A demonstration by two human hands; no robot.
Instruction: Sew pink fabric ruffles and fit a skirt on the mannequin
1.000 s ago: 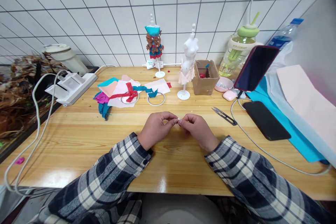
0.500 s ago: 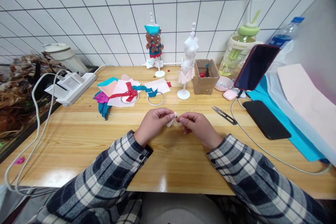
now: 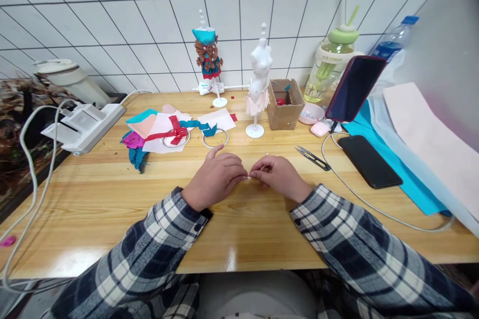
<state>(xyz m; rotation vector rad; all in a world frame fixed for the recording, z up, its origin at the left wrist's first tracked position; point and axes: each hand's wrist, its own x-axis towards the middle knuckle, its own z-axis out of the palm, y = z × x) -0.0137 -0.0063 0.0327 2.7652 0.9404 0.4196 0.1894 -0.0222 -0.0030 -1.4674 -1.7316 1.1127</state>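
Note:
My left hand (image 3: pixel 217 179) is turned palm down over the table, thumb raised and fingers curled together. Most of what it holds is hidden; only the tip of a small pale pink paper piece (image 3: pixel 249 178) shows between the two hands. From the other side, my right hand (image 3: pixel 279 175) pinches at that tip with thumb and forefinger. Behind the hands stands a small white dress form (image 3: pixel 261 60) with a pale pink paper skirt (image 3: pixel 257 103). A second dress form (image 3: pixel 208 57) to its left wears teal, brown and red paper clothing.
Coloured paper scraps (image 3: pixel 159 129) and a ring (image 3: pixel 215 138) lie to the left. Thread snips (image 3: pixel 313 158), a phone (image 3: pixel 370 161) and a cable are on the right. A cardboard box (image 3: pixel 286 109), a pink dish (image 3: pixel 312 113) and a bottle (image 3: pixel 333 65) stand behind.
My left hand has rolled palm down, its thumb lifting away and its fingers covering the pale paper piece. My right hand keeps its pinch. The whole view has shifted slightly.

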